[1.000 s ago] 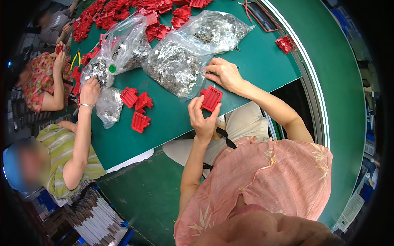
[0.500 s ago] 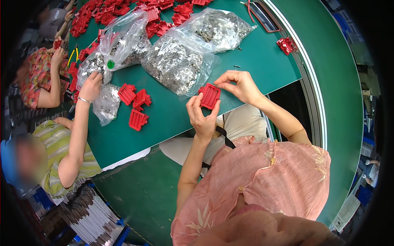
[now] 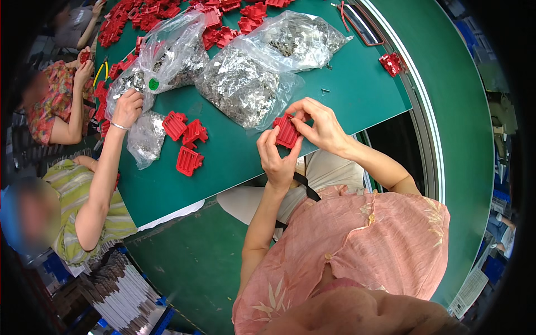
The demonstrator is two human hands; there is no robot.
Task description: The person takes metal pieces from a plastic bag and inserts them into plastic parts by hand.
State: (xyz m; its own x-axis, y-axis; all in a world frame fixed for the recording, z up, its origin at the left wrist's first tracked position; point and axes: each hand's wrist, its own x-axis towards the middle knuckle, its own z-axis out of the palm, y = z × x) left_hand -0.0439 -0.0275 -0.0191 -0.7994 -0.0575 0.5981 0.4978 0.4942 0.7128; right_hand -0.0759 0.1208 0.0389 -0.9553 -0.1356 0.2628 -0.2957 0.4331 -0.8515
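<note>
Nearest to my head camera is the pink shirt (image 3: 363,240) of the wearer, and just past it the two hands at work. I see the left hand (image 3: 280,160) clamped on a red plastic housing (image 3: 287,135) with parallel slots, thumb and fingers gripping its lower part above the near edge of the green tabletop (image 3: 234,157). The right hand (image 3: 322,129) has its thumb and fingertips bunched at the housing's upper right corner – I cannot tell from here whether they pinch a small part.

Off to the left, I count three ribbed red housings (image 3: 190,161) lying close together, with a small clear bag (image 3: 146,140) beside them. Beyond the working hands sits a big clear bag of small metal pieces (image 3: 240,89); two thin metal pins (image 3: 325,90) lie to its right. A co-worker's hand (image 3: 128,108) is at another bag of metal pieces (image 3: 133,82) on the left. Farther out I make out yellow-handled pliers (image 3: 100,72), a lone red part (image 3: 391,64) near the right edge, and – at the far end – a heap of red housings (image 3: 146,15).
</note>
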